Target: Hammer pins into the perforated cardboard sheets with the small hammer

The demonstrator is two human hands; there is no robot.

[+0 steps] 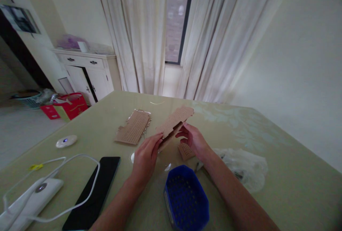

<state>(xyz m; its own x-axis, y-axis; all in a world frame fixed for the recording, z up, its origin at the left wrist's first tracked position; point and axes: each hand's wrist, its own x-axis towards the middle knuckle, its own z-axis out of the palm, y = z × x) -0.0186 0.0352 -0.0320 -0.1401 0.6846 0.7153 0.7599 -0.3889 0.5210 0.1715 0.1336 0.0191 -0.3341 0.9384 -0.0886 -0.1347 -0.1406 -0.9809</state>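
Both hands hold a brown perforated cardboard sheet [175, 120] above the table. My left hand [146, 155] grips its near lower end with curled fingers. My right hand [193, 140] pinches the sheet's underside near the middle. Another perforated cardboard piece [133, 127] lies flat on the table to the left. A small cardboard scrap [185, 151] sits below my right hand. A blue perforated basket [186, 198] stands close to me between my forearms.
A black phone [93, 192], a white power bank [32, 197] with a white cable [80, 159] and a round white puck [66, 141] lie at the left. A clear plastic bag [245, 168] lies right. A white cabinet [88, 72] and red boxes [66, 106] stand beyond the table.
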